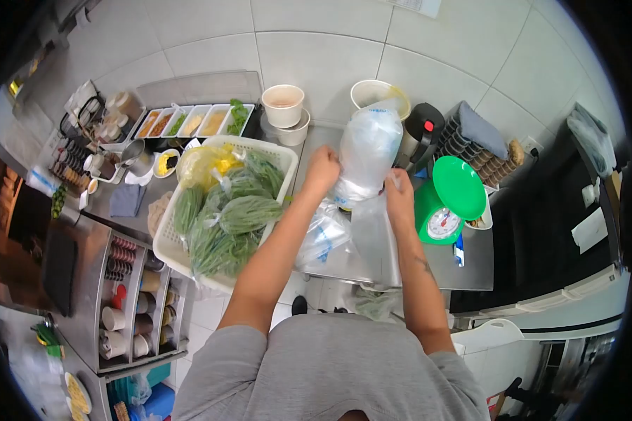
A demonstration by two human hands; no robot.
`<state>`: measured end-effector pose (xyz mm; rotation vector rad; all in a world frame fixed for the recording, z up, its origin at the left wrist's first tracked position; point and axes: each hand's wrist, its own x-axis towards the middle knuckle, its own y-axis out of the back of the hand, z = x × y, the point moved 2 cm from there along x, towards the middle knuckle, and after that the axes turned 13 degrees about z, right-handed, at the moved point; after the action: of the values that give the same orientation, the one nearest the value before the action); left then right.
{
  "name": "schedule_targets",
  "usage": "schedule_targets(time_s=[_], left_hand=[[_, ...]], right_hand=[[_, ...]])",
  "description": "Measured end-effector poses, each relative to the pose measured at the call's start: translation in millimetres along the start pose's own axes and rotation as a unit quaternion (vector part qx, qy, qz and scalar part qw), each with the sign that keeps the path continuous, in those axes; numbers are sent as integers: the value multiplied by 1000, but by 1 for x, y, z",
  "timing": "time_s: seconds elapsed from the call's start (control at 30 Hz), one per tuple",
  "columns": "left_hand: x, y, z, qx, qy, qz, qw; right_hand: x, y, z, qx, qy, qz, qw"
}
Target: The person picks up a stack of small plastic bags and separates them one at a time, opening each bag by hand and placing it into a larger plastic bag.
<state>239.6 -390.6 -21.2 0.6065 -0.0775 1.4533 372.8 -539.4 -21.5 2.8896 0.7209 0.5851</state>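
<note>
A thick roll of clear plastic bags (370, 144) with faint blue print stands on the steel table in front of me. My left hand (323, 170) is closed, its fingers curled against the left side of the roll. At the roll's lower right, my right hand (399, 191) pinches the edge of a clear plastic bag (376, 228) that spreads down toward the table's front edge. Folded plastic bags (326, 233) lie between my forearms. To the left, a white basket (285, 168) holds bagged green vegetables (242, 200) and a yellow bag (202, 165).
Right of the roll are a green dial scale (441, 223), a black jug (421, 133) and a dark woven basket (470, 144). White tubs (284, 102) stand by the wall. Trays of toppings (189, 121) are at the back left, above shelves of cups (135, 319).
</note>
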Motion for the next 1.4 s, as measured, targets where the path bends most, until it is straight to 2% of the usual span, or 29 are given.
schedule_targets(time_s=[0.03, 0.1, 0.13, 0.23, 0.3, 0.33, 0.4, 0.53, 0.63, 0.73, 0.83, 0.93, 0.97, 1.0, 1.03, 1.1, 1.13, 1.17, 1.23, 1.3, 1.33, 1.4], left_hand=[[-9, 5, -2, 31, -79, 71, 994], [-32, 45, 30, -22, -15, 32, 999], [-45, 62, 49, -47, 19, 9, 999], [-77, 74, 83, -169, -47, -136, 975], [-89, 64, 92, -196, -42, -205, 958], [-92, 61, 95, -208, -40, -237, 948], [-90, 59, 95, -200, -7, -236, 951], [-84, 62, 89, -229, 41, -235, 944], [-86, 69, 96, -150, 8, -181, 972], [-90, 66, 97, -98, -161, -81, 979], [-91, 63, 96, -66, -275, 4, 959], [-85, 71, 99, -79, -254, 36, 963], [-82, 72, 98, -176, -129, -11, 976], [-81, 72, 98, -268, 1, -58, 962], [-80, 74, 99, -353, 130, -104, 921], [-59, 94, 102, -538, 207, -149, 803], [-52, 102, 105, -620, 241, -170, 727], [-53, 103, 109, -546, 217, -220, 779], [-58, 106, 116, -383, 161, -307, 856], [-59, 100, 132, -338, 51, -291, 894], [-59, 96, 142, -314, -3, -282, 907], [-38, 102, 174, -325, 2, -108, 940]], right_hand=[[-9, 11, -5, 48, -31, -20, 998], [-26, 32, -14, 141, -95, -61, 983], [-31, 40, -26, 172, -83, -75, 979], [-44, 52, -57, 233, -29, -106, 966], [-45, 52, -70, 233, 37, -119, 964], [-47, 50, -73, 244, 34, -125, 961], [-49, 48, -80, 266, 31, -139, 953], [-54, 48, -79, 303, -77, -155, 937], [-60, 42, -83, 305, -120, -152, 933], [-61, 37, -90, 271, -146, -195, 931], [-56, 32, -81, 286, -209, -229, 907], [-54, 33, -72, 342, -258, -221, 876], [-55, 34, -66, 373, -260, -223, 862], [-56, 36, -67, 403, -262, -225, 847], [-57, 41, -68, 386, -267, -205, 859], [-58, 51, -75, 351, -277, -164, 879], [-55, 55, -67, 338, -254, -111, 899], [-49, 58, -54, 323, -231, -58, 916], [-42, 61, -79, 355, -217, -4, 910], [-28, 63, -122, 446, -240, -1, 862], [-6, 63, -128, 244, -54, 8, 968], [26, 51, -136, 19, 109, -2, 994]])
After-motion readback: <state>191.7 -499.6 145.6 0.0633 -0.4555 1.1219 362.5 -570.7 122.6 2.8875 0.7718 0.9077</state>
